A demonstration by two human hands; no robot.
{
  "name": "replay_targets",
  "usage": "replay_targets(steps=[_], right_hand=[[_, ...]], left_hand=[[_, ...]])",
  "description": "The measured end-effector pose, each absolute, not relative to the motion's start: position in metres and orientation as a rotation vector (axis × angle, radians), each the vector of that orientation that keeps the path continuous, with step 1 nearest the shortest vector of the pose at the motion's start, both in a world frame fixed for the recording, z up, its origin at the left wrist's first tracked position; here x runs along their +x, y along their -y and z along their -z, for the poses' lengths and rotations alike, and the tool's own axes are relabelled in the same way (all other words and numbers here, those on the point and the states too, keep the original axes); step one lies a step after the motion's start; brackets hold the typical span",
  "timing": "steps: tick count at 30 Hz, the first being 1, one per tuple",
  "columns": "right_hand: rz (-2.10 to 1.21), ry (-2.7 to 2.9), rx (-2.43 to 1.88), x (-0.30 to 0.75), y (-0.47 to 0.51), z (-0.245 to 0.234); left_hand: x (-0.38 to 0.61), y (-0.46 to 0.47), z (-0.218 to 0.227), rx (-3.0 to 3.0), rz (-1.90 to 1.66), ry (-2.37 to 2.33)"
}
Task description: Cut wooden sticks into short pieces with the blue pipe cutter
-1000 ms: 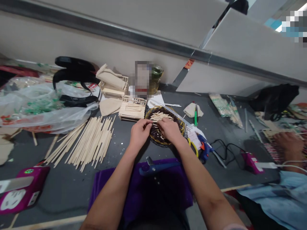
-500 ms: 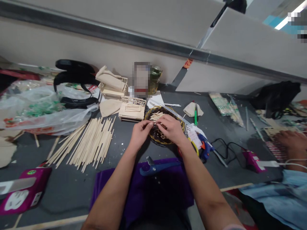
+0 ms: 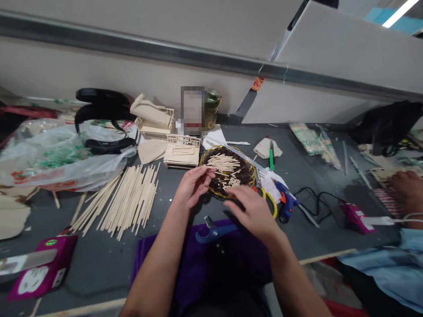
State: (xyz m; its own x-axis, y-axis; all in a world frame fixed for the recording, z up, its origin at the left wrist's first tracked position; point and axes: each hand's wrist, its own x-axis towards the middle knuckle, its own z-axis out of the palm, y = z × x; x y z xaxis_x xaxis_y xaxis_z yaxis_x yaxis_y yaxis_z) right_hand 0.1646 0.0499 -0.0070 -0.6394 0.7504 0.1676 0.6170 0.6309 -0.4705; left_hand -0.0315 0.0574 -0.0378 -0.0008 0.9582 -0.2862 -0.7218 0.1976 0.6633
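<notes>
My left hand [image 3: 194,186] is at the left rim of a dark woven basket [image 3: 248,172] with a yellow edge. Its thumb and forefinger are pinched on a thin wooden stick that points toward the basket. Short sticks [image 3: 224,163] and small cut wooden bits [image 3: 232,182] lie in the basket. My right hand [image 3: 253,210] is over the basket's near right side, thumb apart from the bent fingers, with nothing seen in it. Below, a blue-handled cutter [image 3: 216,233] rests on purple cloth [image 3: 194,268].
Long wooden sticks [image 3: 128,200] are spread at left, beside a plastic bag [image 3: 82,165]. Miniature wooden furniture [image 3: 181,154] stands behind. Yellow-handled scissors [image 3: 271,202] and a blue glue gun [image 3: 288,204] lie at right. Another person's hand [image 3: 408,189] is far right.
My right hand has parted from my left and moved down and to the right, its fingers opening. My left hand stays near the basket rim, still pinched. The view has shifted slightly.
</notes>
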Motion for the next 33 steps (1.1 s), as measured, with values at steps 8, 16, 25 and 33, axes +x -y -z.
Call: replay_targets(steps=[8, 16, 25, 33], right_hand=[[-0.551, 2.983, -1.169, 0.218, 0.03, 0.041], [-0.474, 2.862, -1.193, 0.203, 0.044, 0.044], [-1.545, 2.2, -1.106, 0.23, 0.012, 0.015], [-2.282, 1.171, -0.681, 0.19, 0.004, 0.027]], left_hand=[[-0.035, -0.059, 0.04, 0.335, -1.404, -0.751], [-0.033, -0.058, 0.036, 0.42, -1.438, -0.856], [-0.039, -0.058, 0.041, 0.467, -1.513, -0.848], [-0.027, -0.056, 0.038, 0.444, -1.44, -0.871]])
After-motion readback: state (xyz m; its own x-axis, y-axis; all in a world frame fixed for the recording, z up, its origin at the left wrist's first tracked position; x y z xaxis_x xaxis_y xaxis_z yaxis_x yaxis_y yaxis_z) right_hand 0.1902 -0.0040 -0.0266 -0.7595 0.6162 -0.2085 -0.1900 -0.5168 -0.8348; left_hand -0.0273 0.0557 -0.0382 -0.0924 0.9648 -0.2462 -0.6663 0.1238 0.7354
